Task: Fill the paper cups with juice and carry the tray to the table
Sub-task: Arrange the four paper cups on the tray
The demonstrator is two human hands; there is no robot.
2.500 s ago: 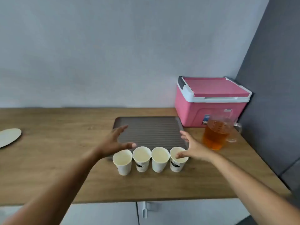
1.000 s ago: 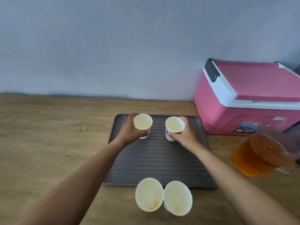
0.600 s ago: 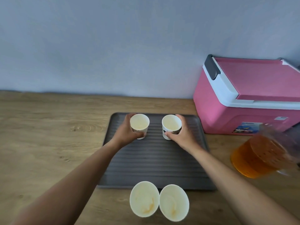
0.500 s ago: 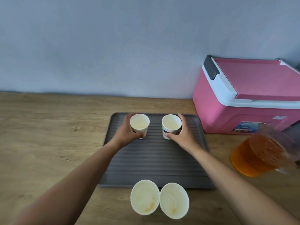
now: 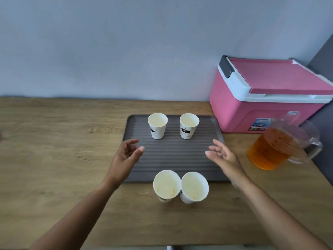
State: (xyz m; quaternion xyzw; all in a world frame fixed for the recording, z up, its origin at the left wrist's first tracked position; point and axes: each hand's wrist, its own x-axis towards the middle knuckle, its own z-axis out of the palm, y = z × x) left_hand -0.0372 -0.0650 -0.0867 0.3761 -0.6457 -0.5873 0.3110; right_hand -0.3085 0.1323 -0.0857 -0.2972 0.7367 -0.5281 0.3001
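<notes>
1. the flat, dark grey plastic tray with ridges [image 5: 173, 159] lies on the brown wooden counter [image 5: 54, 141].
2. one small white paper cup [image 5: 157, 125] and a second white paper cup [image 5: 189, 125] stand upright on the far part of the tray, a little apart. both look empty.
3. a third white paper cup [image 5: 167, 184] and a fourth white paper cup [image 5: 194, 186] stand on the counter just in front of the tray, touching side by side. they look empty too, with a faint orange mark inside.
4. the left grip [image 5: 124, 159] and the right grip [image 5: 223, 157] hang over the tray with fingers loosely spread. they hold nothing.
5. the clear plastic jug of orange juice [image 5: 272, 150] stands on the counter to the right of the tray, beside the pink cooler box with a white rim [image 5: 266, 98].
6. the cups are likely very light and soft. a hard squeeze would bend them, so hold each one gently round its middle.
7. the jug looks quite full, so it is likely heavy. take it by the handle [image 5: 314, 148] on its right side and tip it slowly.
8. with full cups the tray may wobble and spill. hold it by its left and right edges and keep it flat.
</notes>
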